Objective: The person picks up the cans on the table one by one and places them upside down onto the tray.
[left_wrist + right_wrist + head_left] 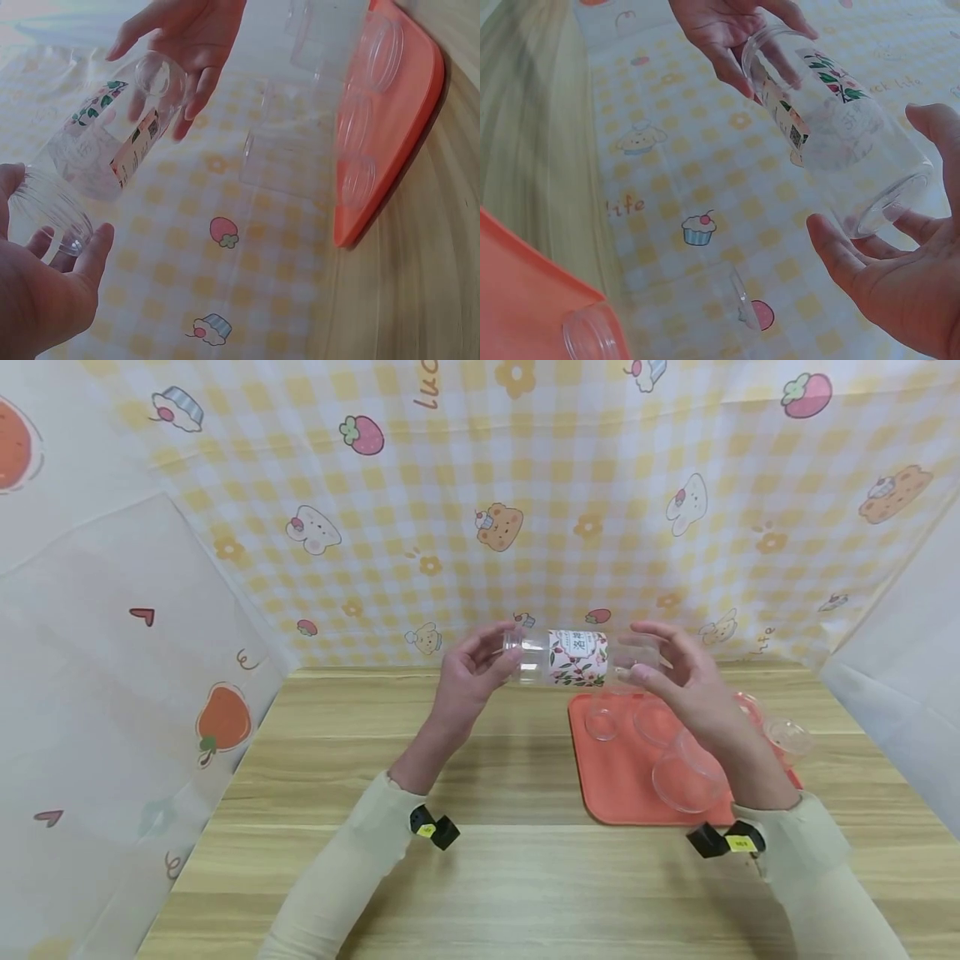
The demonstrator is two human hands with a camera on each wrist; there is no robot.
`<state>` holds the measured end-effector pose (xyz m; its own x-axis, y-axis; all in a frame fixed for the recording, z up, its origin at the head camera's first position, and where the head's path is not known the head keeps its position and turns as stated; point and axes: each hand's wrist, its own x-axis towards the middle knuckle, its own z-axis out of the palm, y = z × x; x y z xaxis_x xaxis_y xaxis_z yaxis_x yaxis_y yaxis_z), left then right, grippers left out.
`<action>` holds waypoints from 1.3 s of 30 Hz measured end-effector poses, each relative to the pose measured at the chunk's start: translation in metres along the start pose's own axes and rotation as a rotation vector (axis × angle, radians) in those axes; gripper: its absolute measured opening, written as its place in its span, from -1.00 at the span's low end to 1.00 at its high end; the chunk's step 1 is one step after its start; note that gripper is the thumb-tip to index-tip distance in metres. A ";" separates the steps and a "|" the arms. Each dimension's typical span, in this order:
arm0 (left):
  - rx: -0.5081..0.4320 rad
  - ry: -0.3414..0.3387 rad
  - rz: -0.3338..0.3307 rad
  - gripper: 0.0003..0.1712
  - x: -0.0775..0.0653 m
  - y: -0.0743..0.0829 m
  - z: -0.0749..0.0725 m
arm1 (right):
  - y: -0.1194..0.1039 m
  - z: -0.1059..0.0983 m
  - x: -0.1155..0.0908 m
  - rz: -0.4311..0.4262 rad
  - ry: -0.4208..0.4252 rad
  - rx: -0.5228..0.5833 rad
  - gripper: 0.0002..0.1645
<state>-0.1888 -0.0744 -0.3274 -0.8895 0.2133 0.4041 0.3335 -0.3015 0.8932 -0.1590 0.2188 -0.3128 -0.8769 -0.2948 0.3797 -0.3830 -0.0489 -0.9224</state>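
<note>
A clear plastic jar (578, 658) with a flowery label lies sideways in the air above the table's back edge in the head view. My left hand (472, 668) grips its threaded mouth end (56, 210) between thumb and fingers. Around the base end (892, 202) stands my right hand (686, 681), thumb and fingers spread on either side. In the right wrist view, narrow gaps show between its thumb and forefinger and the wall. Contact of its other fingers, partly behind the base, is hard to tell. No lid shows on the mouth.
An orange tray (615, 797) sits on the wooden table (360, 735) under my right forearm. Several clear containers, including a large jar (686, 777), lie on it. A small clear round piece (789, 737) is at its right edge. A checked cloth (450, 577) hangs behind.
</note>
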 end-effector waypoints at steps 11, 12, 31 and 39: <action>0.027 -0.004 0.017 -0.52 0.000 -0.001 0.004 | 0.000 0.003 0.002 -0.011 -0.015 0.020 -0.41; 0.026 -0.005 0.015 -0.52 0.000 -0.001 0.004 | 0.000 0.003 0.002 -0.015 -0.013 0.022 -0.41; 0.336 -0.179 -0.007 -0.29 -0.005 0.003 -0.009 | -0.009 -0.010 -0.004 -0.113 -0.020 0.011 -0.34; 0.606 -0.242 0.008 -0.26 -0.008 0.003 -0.019 | -0.013 -0.021 -0.008 -0.069 -0.009 -0.019 -0.30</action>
<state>-0.1871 -0.0948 -0.3320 -0.8144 0.4379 0.3809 0.5198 0.2586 0.8142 -0.1525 0.2417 -0.3022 -0.8456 -0.2995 0.4418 -0.4481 -0.0512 -0.8925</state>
